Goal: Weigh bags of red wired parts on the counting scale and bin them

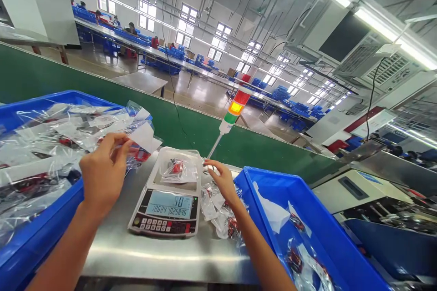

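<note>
A clear plastic bag of small red parts [178,170] lies in the transparent tray [177,151] on top of a digital counting scale [164,218], whose display is lit. Left of the scale, the left hand [102,168] is curled, its thumb and fingers apparently pinching a bagged packet with a white card [145,137], though glare on the plastic makes the grip hard to read. That packet sits just above a heap of bagged parts filling a blue crate [41,223]. Just right of the scale, the right hand [223,182] is loosely open and grasps nothing clearly, its fingertips [208,163] at the tray's corner, above a loose pile of bags [218,211]. Farther right is a second blue crate [307,209] holding more bags. Everything near the scale stands on a stainless steel bench [136,254]. Behind the scale rise a stack-light tower [235,109] and a green-sided conveyor [102,86]. Far beyond it, a co-worker [131,28] sits along tables lined with blue crates.
</note>
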